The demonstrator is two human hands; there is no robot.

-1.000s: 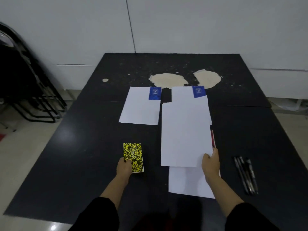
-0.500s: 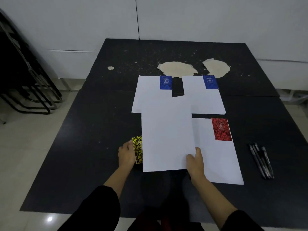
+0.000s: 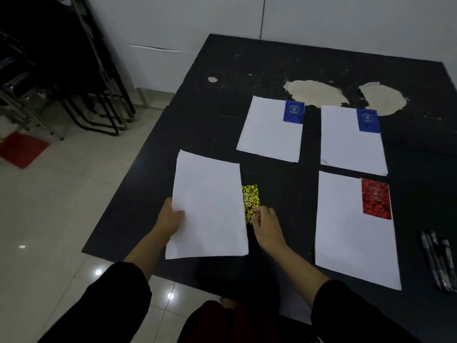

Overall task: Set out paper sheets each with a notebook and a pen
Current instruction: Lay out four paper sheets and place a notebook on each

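From the head camera, I take the red notebook [image 3: 376,198] as my landmark: it lies on the top right corner of its sheet [image 3: 351,233], and that corner placement is the pattern I am copying. Beyond it, two more sheets lie side by side, each with a blue notebook [image 3: 293,112] in the same corner, the nearer-to-landmark one [image 3: 368,120] straight above it. Far to the left of the red notebook, my left hand [image 3: 170,219] holds the fourth sheet [image 3: 207,206] by its left edge, thumb on top, so I can line it up as the fourth place in the grid. Between that sheet and the landmark, my right hand [image 3: 267,225] reaches the yellow notebook [image 3: 251,203], fingers curled at its lower end, seemingly pinching it; the sheet overlaps its left side, so I judge it must come out and go on top, in the corner. To the lower right of the red notebook the pens [image 3: 437,261] wait in a bundle on the black table [image 3: 197,115], not yet dealt out.
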